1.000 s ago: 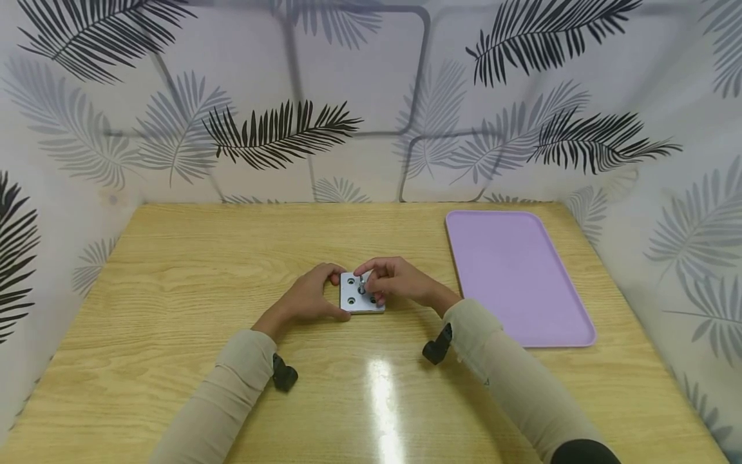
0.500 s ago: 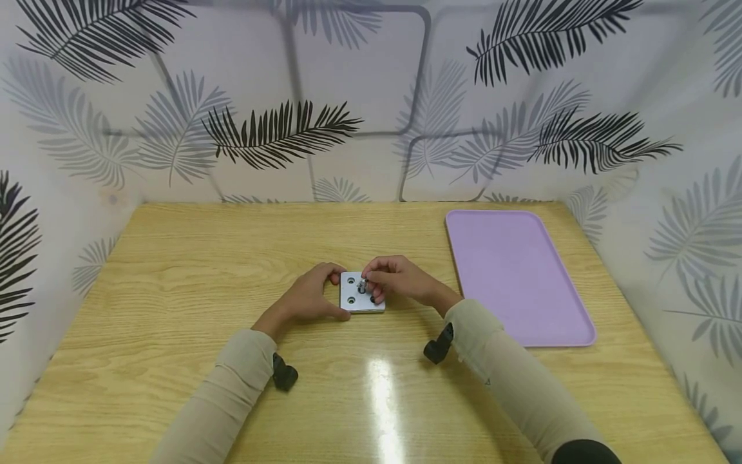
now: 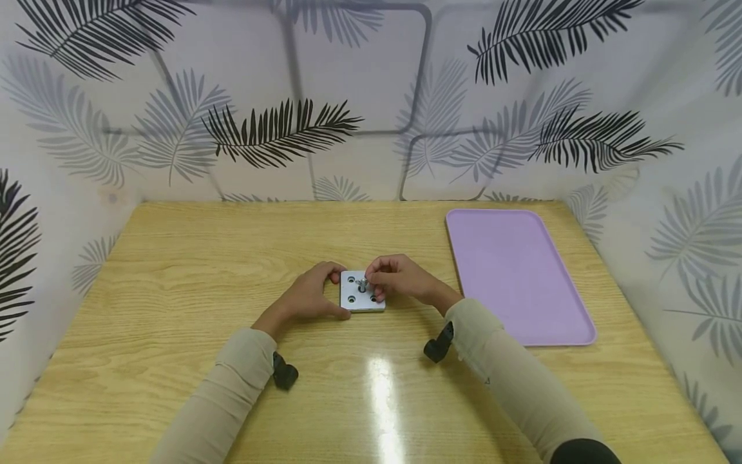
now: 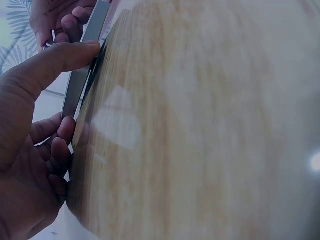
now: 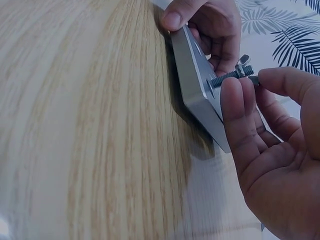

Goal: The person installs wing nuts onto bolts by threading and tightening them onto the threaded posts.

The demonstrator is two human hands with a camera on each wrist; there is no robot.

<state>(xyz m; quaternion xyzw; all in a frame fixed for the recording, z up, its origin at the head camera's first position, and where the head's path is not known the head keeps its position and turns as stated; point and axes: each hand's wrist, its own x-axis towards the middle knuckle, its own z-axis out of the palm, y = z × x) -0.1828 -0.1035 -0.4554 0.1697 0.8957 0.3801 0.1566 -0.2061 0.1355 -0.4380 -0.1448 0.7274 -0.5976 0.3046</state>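
Observation:
A square metal plate [image 3: 351, 290] with holes near its corners lies on the table. From its middle stands a threaded bolt [image 5: 222, 79], carrying a wing nut [image 5: 243, 61] near its top end. My left hand [image 3: 313, 293] grips the plate from the left, thumb at the near edge and fingers at the far edge. With thumb and fingertips, my right hand [image 3: 400, 278] pinches one wing of the nut, the other wing showing free in the right wrist view. Its fingers cover the plate's right side in the head view.
A purple tray [image 3: 516, 277] lies on the wooden table [image 3: 203, 258] at the right. Behind and beside the table hangs a leaf-patterned cloth [image 3: 359, 167]. Each wrist wears a small black camera, one by the left cuff [image 3: 257, 351].
My right index finger, stretched over the bolt earlier, has drawn back to the right and now meets the thumb at the wing nut. The left hand and plate stay put.

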